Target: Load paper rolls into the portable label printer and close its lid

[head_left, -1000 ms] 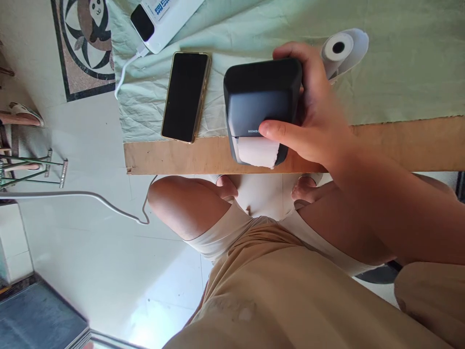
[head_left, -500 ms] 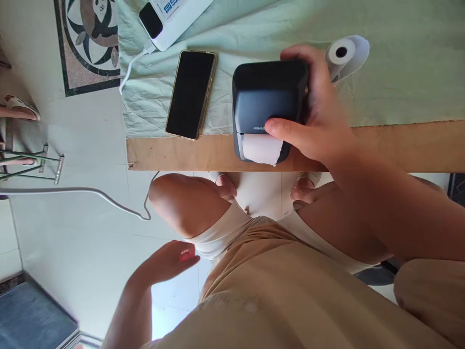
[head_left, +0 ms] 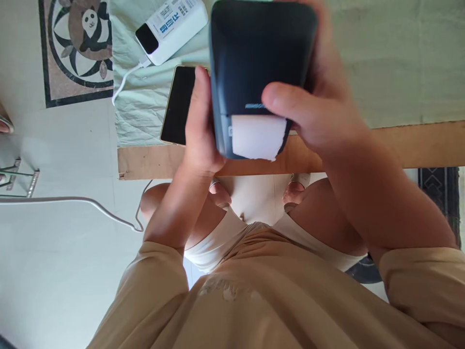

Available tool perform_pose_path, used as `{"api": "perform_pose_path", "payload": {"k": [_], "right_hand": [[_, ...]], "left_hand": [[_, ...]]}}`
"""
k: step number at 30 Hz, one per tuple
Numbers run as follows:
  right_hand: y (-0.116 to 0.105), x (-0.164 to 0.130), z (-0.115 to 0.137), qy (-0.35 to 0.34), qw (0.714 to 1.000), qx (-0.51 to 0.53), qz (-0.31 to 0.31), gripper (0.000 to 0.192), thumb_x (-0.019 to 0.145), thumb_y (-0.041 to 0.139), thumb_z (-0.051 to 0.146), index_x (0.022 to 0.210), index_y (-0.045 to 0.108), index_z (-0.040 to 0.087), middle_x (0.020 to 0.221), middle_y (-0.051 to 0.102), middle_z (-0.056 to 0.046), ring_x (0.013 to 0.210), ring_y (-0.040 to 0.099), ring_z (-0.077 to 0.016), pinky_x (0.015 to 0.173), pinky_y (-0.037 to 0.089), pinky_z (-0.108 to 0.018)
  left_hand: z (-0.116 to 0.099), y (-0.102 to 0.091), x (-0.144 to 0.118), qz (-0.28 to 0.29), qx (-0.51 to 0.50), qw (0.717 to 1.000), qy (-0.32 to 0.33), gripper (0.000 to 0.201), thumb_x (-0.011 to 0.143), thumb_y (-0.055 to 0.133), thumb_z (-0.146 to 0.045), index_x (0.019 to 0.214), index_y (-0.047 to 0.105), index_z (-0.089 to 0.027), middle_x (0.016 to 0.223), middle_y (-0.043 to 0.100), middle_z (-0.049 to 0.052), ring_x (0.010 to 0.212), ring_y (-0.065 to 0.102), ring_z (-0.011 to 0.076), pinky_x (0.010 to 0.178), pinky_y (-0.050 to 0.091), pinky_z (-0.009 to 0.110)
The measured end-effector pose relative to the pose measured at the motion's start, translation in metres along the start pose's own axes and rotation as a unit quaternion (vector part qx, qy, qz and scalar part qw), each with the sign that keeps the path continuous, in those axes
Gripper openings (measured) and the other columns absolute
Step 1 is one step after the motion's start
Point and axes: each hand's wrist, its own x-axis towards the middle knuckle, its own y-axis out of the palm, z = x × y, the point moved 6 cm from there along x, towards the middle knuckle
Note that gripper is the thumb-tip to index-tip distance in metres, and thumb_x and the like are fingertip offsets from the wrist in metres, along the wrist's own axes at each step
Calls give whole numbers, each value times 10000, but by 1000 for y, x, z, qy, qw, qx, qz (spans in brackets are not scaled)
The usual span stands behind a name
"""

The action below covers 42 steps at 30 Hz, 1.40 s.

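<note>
Raised since the earlier frame: the black printer (head_left: 261,53), now off the worktop (head_left: 414,145) and larger in view, while the left hand (head_left: 203,126) has come from beside the lap up to the printer's left side.

Right hand (head_left: 319,106): partly closed, gripping the printer by its right side, thumb laid across the front beside the lettering, other fingers largely hidden behind the body. Its forearm runs in from the near right, bent at the elbow.

Left hand: thumb pointing to the far side along the printer's left flank, palm at the near left corner, remaining fingers hidden. How firmly it has hold cannot be told. Its forearm rises from the near left, over the left knee (head_left: 154,198).

A white paper strip (head_left: 258,138) with a torn edge hangs from the printer's near end, in view overlapping the worktop's bare wooden margin.

Room: on the left, the phone (head_left: 176,109) lies partly covered by the left hand in view. Beyond it, at the far left, sits a white device (head_left: 172,31) with a cord (head_left: 125,80) plugged in. Right of the right hand, the green cloth (head_left: 392,63) runs on, fairly flat, to the limit of view. Both knees stand just off the near edge.
</note>
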Motion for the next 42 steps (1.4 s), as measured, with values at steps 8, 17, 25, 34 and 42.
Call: {"api": "perform_pose_path", "payload": {"k": [8,17,25,34,42], "right_hand": [[-18,6,28,50,975,-215,15,723,858,765,479,1557,689,309,1534,717,-78,1223,747,-364,1137,614,-599],[-15,3,30,-33,948,-295,114,759,775,856,509,1508,705,390,1562,702,-96,1048,753,-370,924,610,-625],[-30,6,51,-100,955,-280,7,293,958,770,440,1216,781,302,1033,713,-49,793,637,-214,810,586,-435],[-39,7,51,-96,940,-293,-144,350,1015,662,387,804,407,274,752,592,-9,665,540,-201,787,518,-445],[2,4,35,81,860,-490,118,202,1064,592,252,1142,776,283,1198,835,-66,823,741,-245,679,438,-366]], "left_hand": [[31,-27,-24,-59,9,996,-64,641,1179,471,-748,1312,769,-196,1543,788,96,1724,563,370,1302,632,453],[38,-41,-21,-78,56,989,-108,685,1033,631,-883,1192,767,-230,1274,849,143,1620,653,426,1275,634,534],[35,-38,-20,-69,19,991,-111,650,1053,610,-849,1221,782,-245,1379,855,105,1631,646,411,1257,647,505],[44,-50,-23,-60,77,987,-126,729,1002,666,-903,1252,782,-228,1177,859,119,1409,773,391,1091,686,462],[43,-39,-21,-1,52,985,-164,625,816,962,-765,1099,802,-231,900,826,77,983,836,320,789,674,373]]}}
